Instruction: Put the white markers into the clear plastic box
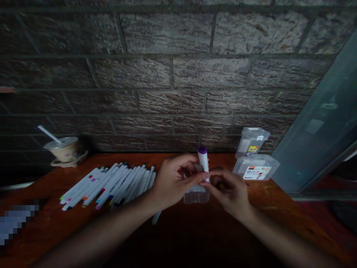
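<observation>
A white marker point(203, 160) with a purple end stands nearly upright between my hands. My left hand point(174, 180) grips its barrel from the left, thumb and fingers closed round it. The fingertips of my right hand point(230, 188) pinch the marker's lower end. Behind and below the hands sits a small clear plastic box point(196, 196), partly covered by them. To the left of my left hand lies a spread of white markers point(119, 184) with ends of various colours. One more pen point(156, 217) pokes out from under my left forearm.
At the back right stand a clear plastic case point(252, 145) with a yellow label and a clear lid-like case point(269, 169) with a printed label. A drink cup point(63, 149) with a straw rests at the far left. A brick wall point(189, 74) rises behind the wooden table point(267, 216).
</observation>
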Motion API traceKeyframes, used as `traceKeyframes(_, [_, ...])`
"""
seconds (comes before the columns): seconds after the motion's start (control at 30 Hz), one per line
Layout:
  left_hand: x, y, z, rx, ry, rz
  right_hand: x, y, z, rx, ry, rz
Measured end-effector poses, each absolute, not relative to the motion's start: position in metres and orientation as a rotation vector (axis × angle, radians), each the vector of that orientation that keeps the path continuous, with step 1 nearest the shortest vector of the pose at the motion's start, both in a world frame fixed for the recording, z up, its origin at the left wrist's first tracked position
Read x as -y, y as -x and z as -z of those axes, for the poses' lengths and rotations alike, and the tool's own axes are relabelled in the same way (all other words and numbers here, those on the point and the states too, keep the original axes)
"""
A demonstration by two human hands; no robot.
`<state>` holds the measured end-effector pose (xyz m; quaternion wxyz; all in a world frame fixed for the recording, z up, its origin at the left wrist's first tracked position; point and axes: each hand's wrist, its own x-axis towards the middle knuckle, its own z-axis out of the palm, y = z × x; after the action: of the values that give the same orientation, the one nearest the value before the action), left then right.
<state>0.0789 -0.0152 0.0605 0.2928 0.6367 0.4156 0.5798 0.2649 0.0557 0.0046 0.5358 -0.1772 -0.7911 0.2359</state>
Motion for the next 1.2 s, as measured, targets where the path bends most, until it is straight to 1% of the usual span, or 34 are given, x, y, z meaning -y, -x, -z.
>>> traceKeyframes(0.23, [0.0185,-0.0745,-0.0634,-1.177,-1.909,-1.442,-0.0567,-0.2655,-0.0068,1.983,0.364,-0.520])
traceKeyframes(0.43, [0.0234,-0.0748,-0.0649,-1.165,-2.155,-1.432,-0.0585,-0.2661,-0.0080,1.994,0.363,-0.472])
traceKeyframes(0.93, [0.0220,-0.0711,-0.0613,-1.047,-2.299,-1.480,-0.0623,-0.2713,-0.0067,2.012,0.266,-0.512])
traceKeyframes(1.2, [0.0227,-0.0710,-0.0629,-1.041,-2.324,-1.479,-0.0615,-0.2727,-0.0064,2.010,0.292,-0.464])
